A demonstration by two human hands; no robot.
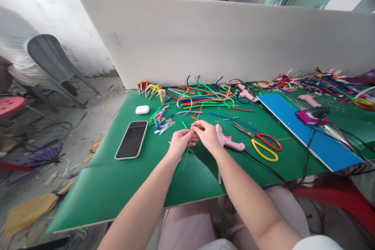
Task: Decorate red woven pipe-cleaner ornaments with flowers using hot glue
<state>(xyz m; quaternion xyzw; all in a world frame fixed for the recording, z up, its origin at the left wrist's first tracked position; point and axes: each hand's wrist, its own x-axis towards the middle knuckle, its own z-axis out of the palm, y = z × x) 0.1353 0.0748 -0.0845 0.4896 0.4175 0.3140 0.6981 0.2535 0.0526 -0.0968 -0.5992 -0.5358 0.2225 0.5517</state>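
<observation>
My left hand [181, 140] and my right hand [207, 134] meet over the green table [152, 179], both with fingers pinched together. A thin, wire-like strand [185, 158] runs slantwise through the pinch; its exact kind is too fine to make out. Just beyond the fingertips lie a short green pipe cleaner piece [184, 124] and an orange piece [194, 118]. To the right of my right hand rests a pink glue gun [231, 143], nozzle pointing away. Scissors [265, 144] with one red and one yellow handle lie farther right, blades partly open.
Behind my hands lies a pile of coloured pipe cleaners [208, 101]. A phone [131, 140] and white earphone case [142, 109] are on the left. A blue board [304, 129] and purple device [313, 117] with cables sit right. A white partition [205, 43] stands behind.
</observation>
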